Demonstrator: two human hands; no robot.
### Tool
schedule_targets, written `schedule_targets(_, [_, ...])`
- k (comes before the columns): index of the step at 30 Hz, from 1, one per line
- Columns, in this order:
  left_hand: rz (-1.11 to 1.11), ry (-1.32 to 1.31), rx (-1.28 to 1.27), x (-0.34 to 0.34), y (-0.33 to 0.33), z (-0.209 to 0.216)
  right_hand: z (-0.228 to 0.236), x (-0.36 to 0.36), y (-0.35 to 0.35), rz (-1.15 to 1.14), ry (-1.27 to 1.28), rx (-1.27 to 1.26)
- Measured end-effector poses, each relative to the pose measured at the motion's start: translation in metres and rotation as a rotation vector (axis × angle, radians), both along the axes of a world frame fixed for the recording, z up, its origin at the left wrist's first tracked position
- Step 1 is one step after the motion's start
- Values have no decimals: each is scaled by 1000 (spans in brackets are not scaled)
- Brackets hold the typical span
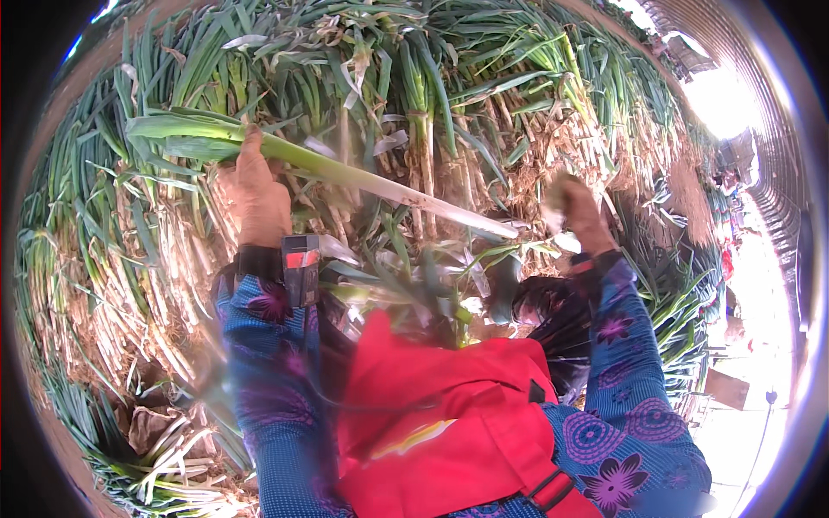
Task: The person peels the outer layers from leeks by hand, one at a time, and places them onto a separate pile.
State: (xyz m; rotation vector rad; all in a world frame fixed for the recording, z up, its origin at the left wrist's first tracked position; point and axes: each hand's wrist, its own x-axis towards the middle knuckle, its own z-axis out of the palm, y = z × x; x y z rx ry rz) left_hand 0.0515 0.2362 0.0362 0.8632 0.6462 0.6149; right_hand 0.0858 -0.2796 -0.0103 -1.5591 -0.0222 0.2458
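Note:
My left hand (pixel 259 186) is closed round the leafy part of a long green onion (pixel 371 183), with the thumb laid across it. The onion slants down to the right, green leaves at the left and a bare white stalk toward its lower right end. Just beyond that end is my right hand (pixel 580 211), blurred by motion. Its fingers look curled in, and something pale shows by them that I cannot make out. The two hands are apart. Loose leaves and peeled scraps (pixel 414 285) lie below the onion, in front of me.
Heaped green onions (pixel 423 95), with dry roots and green tops, stand in dense rows ahead and along the left. More lie at the lower left (pixel 164 462) and the right (pixel 682 302). A ribbed curved wall (pixel 786 173) rises at the far right.

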Motion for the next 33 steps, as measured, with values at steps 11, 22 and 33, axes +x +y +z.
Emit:
schedule_targets(11, [12, -46, -50, 6, -20, 2, 34, -71, 245, 189, -812, -916])
schedule_targets(22, [-14, -4, -131, 6, -13, -1, 18, -70, 258, 91, -909, -970])
schedule_targets(33, [18, -18, -132, 5, -10, -4, 11, -75, 261, 270, -1110, -997])
